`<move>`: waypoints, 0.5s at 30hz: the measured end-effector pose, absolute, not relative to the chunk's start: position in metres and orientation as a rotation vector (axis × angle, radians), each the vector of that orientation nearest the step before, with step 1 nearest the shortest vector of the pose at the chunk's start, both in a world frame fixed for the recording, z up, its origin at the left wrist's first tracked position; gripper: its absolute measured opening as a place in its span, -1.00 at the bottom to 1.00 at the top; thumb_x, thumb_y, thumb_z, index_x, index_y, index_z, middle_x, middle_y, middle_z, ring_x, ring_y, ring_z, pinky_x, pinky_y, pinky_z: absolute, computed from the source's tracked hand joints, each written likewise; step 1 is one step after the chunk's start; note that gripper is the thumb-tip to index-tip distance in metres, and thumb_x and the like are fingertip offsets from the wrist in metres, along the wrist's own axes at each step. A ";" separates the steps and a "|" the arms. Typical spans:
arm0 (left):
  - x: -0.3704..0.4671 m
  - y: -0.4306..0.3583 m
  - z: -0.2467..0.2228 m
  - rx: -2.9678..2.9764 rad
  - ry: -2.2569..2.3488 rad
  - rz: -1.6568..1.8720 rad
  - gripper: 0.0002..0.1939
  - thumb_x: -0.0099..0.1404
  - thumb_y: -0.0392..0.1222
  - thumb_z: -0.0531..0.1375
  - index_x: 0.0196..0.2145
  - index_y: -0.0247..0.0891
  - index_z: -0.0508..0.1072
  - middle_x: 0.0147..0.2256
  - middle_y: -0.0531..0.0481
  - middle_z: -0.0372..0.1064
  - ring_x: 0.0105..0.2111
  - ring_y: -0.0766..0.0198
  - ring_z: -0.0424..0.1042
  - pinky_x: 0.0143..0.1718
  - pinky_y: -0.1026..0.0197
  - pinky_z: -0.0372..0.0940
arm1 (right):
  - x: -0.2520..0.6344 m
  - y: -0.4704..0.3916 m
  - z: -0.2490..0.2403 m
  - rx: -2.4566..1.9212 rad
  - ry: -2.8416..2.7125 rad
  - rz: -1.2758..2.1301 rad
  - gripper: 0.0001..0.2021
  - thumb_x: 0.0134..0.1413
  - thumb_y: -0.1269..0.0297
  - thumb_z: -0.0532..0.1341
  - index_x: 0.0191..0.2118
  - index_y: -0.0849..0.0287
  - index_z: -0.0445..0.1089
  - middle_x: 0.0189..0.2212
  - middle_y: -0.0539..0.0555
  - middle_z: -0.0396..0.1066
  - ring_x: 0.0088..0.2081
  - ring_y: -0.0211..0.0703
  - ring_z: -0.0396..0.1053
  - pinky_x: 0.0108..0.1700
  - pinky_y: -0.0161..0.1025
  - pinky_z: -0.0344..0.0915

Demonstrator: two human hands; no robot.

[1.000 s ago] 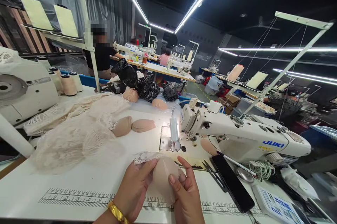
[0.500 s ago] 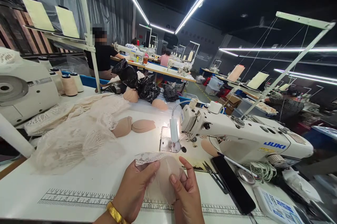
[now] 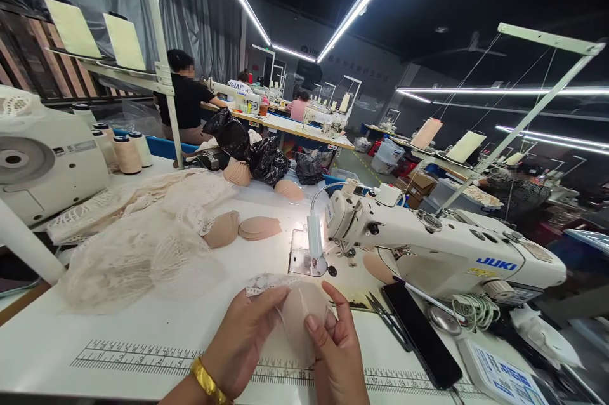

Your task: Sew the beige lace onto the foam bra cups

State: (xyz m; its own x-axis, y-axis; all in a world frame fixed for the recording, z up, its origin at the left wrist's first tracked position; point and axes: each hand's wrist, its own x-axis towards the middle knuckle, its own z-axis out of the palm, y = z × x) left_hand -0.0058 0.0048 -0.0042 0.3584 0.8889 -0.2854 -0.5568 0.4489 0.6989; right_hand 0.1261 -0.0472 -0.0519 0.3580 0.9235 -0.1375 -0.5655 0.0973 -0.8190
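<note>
Between my hands, just in front of the sewing machine (image 3: pixel 442 259), is a beige bra cup (image 3: pixel 301 316) with sheer lace fabric (image 3: pixel 269 282) over it. My left hand (image 3: pixel 245 335) pinches the lace at the cup's left edge. On the other side, my right hand (image 3: pixel 337 348) grips the cup, thumb on its face and index finger raised. The fingers behind the cup are partly hidden. Further back lie more beige cups (image 3: pixel 259 228) and a spread of sheer lace pieces (image 3: pixel 137 259).
Small scissors (image 3: pixel 390 322) and a black phone (image 3: pixel 421 335) lie right of my hands. A printed ruler (image 3: pixel 143 357) runs along the table's front. Thread cones (image 3: pixel 127 154) and black plastic bags (image 3: pixel 269 159) stand behind. Other people sit at machines further off.
My left hand has shifted slightly, and the lace at the cup's left has folded back, baring more of the cup's face. My right hand keeps nearly the same hold.
</note>
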 end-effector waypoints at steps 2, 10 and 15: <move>-0.006 0.005 -0.002 0.542 0.634 0.896 -0.65 0.11 -0.02 0.54 -0.25 -0.32 0.69 -0.22 -0.20 0.65 -0.20 0.05 0.60 -0.24 0.23 0.47 | 0.125 -0.047 -0.051 -0.936 -0.481 1.142 -0.15 -0.16 0.06 0.63 0.25 0.05 0.33 -0.20 0.11 0.64 -0.16 0.08 0.59 -0.07 0.02 0.53; 0.002 0.010 -0.002 0.515 0.587 0.774 -0.62 0.14 -0.02 0.51 -0.20 -0.37 0.68 -0.32 -0.26 0.63 -0.23 -0.08 0.61 -0.23 0.07 0.49 | 0.127 -0.046 -0.054 -0.954 -0.567 1.126 -0.12 -0.13 0.03 0.61 0.29 0.01 0.28 -0.25 0.04 0.60 -0.23 0.00 0.55 -0.16 -0.10 0.47; -0.001 0.027 -0.004 0.387 0.711 0.837 -0.69 0.11 -0.04 0.51 -0.29 -0.32 0.65 -0.37 -0.13 0.56 -0.34 0.08 0.52 -0.27 0.11 0.47 | 0.136 -0.049 -0.063 -0.994 -0.692 1.129 -0.09 -0.09 0.08 0.60 0.34 0.04 0.22 -0.48 -0.15 0.41 -0.44 -0.19 0.38 -0.34 -0.28 0.31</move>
